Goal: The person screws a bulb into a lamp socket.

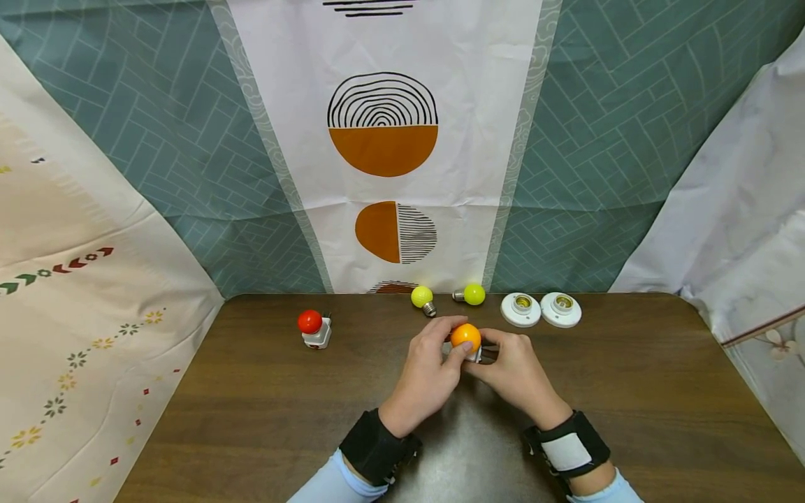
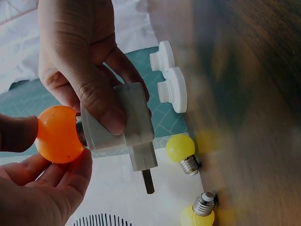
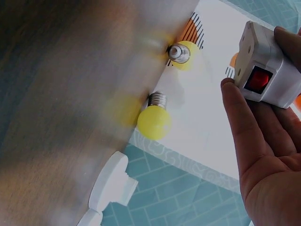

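An orange round light bulb (image 2: 59, 134) sits at the mouth of a white plug-in lamp socket (image 2: 139, 113), with a strip of its metal base showing between them. My left hand (image 1: 428, 367) pinches the bulb's globe between thumb and fingers. Around the socket body, the thumb and fingers of my right hand (image 1: 518, 370) hold it from the other side. A metal plug prong (image 2: 147, 181) sticks out from the socket. In the right wrist view, a red switch (image 3: 258, 79) shows on the socket's side. Both hands are above the table, near its middle.
Two yellow bulbs (image 1: 422, 297) lie at the table's back edge, with two round white lamp holders (image 1: 520, 309) to their right. Further left, a red bulb (image 1: 309, 321) stands in another white plug-in socket (image 1: 317, 335). Cloth hangs behind the brown table (image 1: 264, 419).
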The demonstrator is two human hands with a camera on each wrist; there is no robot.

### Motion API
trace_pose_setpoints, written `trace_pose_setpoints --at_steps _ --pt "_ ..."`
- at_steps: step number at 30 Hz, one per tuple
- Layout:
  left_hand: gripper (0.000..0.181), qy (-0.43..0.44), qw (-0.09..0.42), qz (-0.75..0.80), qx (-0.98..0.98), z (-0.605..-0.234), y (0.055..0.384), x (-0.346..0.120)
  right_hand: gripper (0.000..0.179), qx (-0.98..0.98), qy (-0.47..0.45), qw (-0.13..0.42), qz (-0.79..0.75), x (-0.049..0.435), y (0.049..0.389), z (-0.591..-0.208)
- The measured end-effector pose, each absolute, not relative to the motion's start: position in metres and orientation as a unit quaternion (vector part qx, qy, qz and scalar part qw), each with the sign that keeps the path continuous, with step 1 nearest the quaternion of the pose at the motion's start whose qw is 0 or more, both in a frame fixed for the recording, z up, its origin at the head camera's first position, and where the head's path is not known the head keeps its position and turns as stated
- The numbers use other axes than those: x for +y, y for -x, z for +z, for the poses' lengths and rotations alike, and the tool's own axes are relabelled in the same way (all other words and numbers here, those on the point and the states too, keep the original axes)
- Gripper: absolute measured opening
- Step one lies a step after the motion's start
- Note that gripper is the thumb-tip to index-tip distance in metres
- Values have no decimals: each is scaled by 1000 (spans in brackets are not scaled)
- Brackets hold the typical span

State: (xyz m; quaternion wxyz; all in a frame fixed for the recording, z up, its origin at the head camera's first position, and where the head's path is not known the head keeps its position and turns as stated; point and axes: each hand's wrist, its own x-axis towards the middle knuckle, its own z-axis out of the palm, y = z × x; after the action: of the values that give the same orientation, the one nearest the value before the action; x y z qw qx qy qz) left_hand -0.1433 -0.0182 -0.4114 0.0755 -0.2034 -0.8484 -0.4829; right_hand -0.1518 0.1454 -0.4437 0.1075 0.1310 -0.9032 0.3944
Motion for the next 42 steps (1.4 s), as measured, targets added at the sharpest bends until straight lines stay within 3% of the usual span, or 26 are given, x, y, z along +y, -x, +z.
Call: trace_pose_setpoints --at_steps 4,11,18,42 --pt "34 205 62 -487 -847 -411 143 -18 43 -904 -126 107 393 146 151 -444" --pt "45 154 98 -498 -847 -411 140 -17 43 -901 -116 98 407 146 151 -443" --pt "38 116 121 -508 -845 -413 139 -15 45 -905 -114 102 397 146 151 -443" --pt "28 169 120 -495 -844 -411 142 -18 43 -904 -125 104 394 145 151 -442"
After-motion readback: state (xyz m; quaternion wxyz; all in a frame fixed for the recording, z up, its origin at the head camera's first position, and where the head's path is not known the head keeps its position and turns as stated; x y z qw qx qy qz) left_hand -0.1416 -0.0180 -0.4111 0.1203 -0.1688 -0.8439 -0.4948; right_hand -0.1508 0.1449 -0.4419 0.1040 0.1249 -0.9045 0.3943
